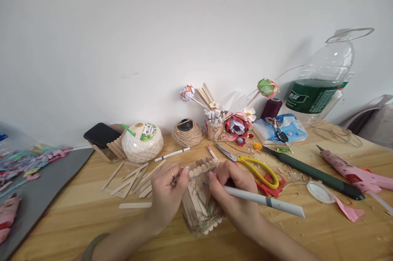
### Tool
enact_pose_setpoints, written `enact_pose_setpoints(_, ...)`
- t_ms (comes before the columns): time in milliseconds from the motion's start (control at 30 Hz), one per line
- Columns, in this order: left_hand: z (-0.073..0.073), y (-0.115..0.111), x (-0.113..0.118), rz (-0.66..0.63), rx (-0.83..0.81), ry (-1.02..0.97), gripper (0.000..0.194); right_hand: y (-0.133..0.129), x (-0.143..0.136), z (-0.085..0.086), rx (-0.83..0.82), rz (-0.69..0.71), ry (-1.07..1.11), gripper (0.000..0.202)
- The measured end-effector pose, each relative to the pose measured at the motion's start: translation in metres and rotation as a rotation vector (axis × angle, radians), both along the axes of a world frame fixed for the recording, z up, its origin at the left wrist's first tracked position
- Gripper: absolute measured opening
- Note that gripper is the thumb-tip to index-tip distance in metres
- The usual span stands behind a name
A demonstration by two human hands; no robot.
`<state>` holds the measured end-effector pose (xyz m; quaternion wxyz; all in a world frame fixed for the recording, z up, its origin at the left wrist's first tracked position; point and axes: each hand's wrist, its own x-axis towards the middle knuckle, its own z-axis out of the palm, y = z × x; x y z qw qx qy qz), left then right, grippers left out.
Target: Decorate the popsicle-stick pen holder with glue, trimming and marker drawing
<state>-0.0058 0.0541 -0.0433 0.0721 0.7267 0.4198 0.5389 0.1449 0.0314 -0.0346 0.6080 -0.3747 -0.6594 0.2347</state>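
A small craft piece [196,208] made of wooden sticks, with scalloped round ends at top and bottom and twine and green sprigs on its face, is tilted above the table. My left hand [168,191], wearing a ring, grips its upper left edge between thumb and fingers. My right hand [235,191] is closed around a pale grey-white pen [265,200], its blue-green tip close to the face of the piece. Those right fingers also lie against the upper right edge. Whether the tip touches the surface cannot be made out.
Loose sticks [135,205] and a white coconut [143,142] lie left. Behind are a twine ball [186,132] and a flower [238,125]. Yellow-handled scissors [260,171], a green cutter [316,173], a pink glue gun [353,171] and a big bottle [319,77] stand or lie right.
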Motion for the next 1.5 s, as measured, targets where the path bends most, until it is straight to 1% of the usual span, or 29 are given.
enact_pose_setpoints(467, -0.0013, 0.0009, -0.0003, 0.002, 0.003, -0.002, 0.040, 0.0004, -0.0002, 0.0000, 0.036, 0.025, 0.002, 0.035)
enact_pose_setpoints(633, -0.0010, 0.0007, -0.0002, 0.001, 0.010, 0.002, 0.040, 0.0010, 0.0000, 0.0017, 0.041, -0.001, 0.000, 0.034)
enact_pose_setpoints(833, 0.0000, -0.0004, -0.0007, 0.001, 0.020, 0.005, 0.041, -0.0003, -0.0010, 0.0017, 0.055, 0.098, 0.024, 0.035)
enact_pose_setpoints(933, 0.0002, 0.0001, -0.0005, 0.000, 0.020, 0.007, 0.040, -0.0007, -0.0009, 0.0003, 0.040, 0.109, 0.007, 0.035)
enact_pose_setpoints(1067, 0.0005, 0.0014, 0.0004, 0.003, 0.018, 0.006, 0.040, -0.0002, -0.0003, 0.0002, 0.033, 0.099, -0.025, 0.034)
enact_pose_setpoints(1233, 0.0001, 0.0017, 0.0001, 0.009, 0.010, 0.006, 0.040, 0.0000, -0.0003, 0.0008, 0.072, 0.016, 0.049, 0.035)
enact_pose_setpoints(1367, -0.0008, 0.0015, -0.0004, 0.009, 0.008, 0.007, 0.040, -0.0014, 0.0000, -0.0006, 0.046, 0.108, 0.074, 0.034)
enact_pose_setpoints(1433, -0.0008, 0.0012, -0.0005, 0.008, 0.008, 0.009, 0.041, -0.0019, 0.0002, -0.0008, 0.029, 0.146, 0.037, 0.034)
enact_pose_setpoints(1500, -0.0005, 0.0009, -0.0006, 0.009, 0.007, 0.011, 0.041, -0.0021, 0.0002, -0.0001, 0.028, 0.155, -0.003, 0.034)
